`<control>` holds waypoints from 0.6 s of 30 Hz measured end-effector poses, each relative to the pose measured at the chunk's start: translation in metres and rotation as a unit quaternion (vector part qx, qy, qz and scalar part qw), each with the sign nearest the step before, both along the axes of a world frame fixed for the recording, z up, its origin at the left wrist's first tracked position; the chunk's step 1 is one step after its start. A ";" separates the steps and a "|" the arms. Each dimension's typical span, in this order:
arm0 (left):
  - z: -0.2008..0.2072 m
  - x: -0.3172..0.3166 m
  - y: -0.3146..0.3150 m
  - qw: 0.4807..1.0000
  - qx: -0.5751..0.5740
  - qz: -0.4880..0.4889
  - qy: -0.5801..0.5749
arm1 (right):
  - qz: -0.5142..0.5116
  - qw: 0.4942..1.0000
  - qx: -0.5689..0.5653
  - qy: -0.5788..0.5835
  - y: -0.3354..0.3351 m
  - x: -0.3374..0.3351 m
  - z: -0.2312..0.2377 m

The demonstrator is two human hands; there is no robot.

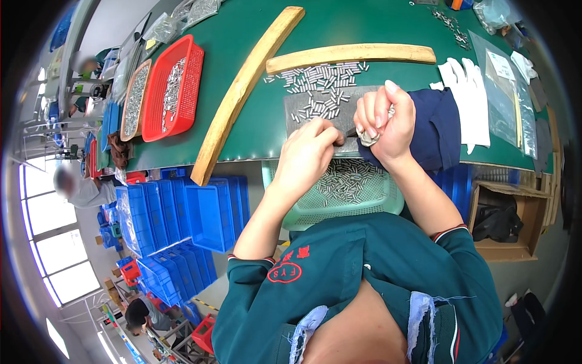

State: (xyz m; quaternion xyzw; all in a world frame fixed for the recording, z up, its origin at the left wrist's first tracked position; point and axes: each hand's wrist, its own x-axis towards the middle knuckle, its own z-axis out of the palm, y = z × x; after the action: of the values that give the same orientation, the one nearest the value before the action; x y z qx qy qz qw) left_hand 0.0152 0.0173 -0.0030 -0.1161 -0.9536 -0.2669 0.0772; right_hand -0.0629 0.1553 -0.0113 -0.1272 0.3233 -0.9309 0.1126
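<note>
My left hand [310,148] rests with curled fingers on the near edge of a grey metal plate [300,104] that lies on the green table [339,24]. Several small silver metal pins [321,82] are scattered on the plate and on the table behind it. My right hand [383,118] is raised over the plate's right end, closed around a bunch of the silver pins [367,138] that shows under the palm. A dark blue cloth [439,127] lies against the right wrist. Below the table edge a light green mesh basket [370,203] holds more pins.
Two curved wooden strips [242,91] [351,54] fence the pile on the left and at the back. A red basket [173,91] of pins and a brown tray [134,100] stand at left. White gloves [470,97] and plastic bags [503,91] lie right. Blue crates [200,212] stack below; a cardboard box [506,221] sits at right.
</note>
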 end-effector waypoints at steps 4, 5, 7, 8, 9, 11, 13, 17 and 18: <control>0.001 0.006 0.005 0.997 0.034 0.069 0.023 | 0.028 1.000 -0.008 0.000 0.000 0.000 0.000; 0.002 0.007 0.007 0.993 0.024 0.118 0.007 | 0.035 0.999 -0.005 0.002 0.000 0.000 0.000; -0.005 0.007 0.007 0.993 0.010 0.114 0.017 | 0.042 0.999 -0.006 0.002 0.000 0.001 -0.001; -0.007 0.007 0.006 0.994 -0.003 0.109 0.028 | 0.049 0.999 -0.007 0.004 0.000 0.001 -0.001; -0.007 0.006 0.007 0.994 -0.003 0.109 0.027 | 0.048 0.999 -0.007 0.003 0.001 0.001 -0.001; -0.007 0.006 0.007 0.994 0.035 0.104 0.004 | 0.059 0.998 -0.008 0.003 0.001 0.001 -0.001; -0.009 0.006 0.007 0.993 0.051 0.105 -0.005 | 0.062 0.998 -0.009 0.002 0.001 0.001 -0.001; -0.009 0.005 0.004 0.992 0.069 0.101 -0.022 | 0.069 0.997 -0.032 0.001 0.002 0.001 -0.003; -0.008 0.004 0.004 0.992 0.069 0.100 -0.023 | 0.068 0.997 -0.032 0.001 0.002 0.000 -0.002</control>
State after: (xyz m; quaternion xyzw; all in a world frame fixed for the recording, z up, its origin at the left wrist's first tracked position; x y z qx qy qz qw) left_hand 0.0196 0.0210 -0.0113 -0.0080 -0.9411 -0.3258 0.0899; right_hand -0.0624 0.1570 -0.0137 -0.1532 0.2844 -0.9307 0.1716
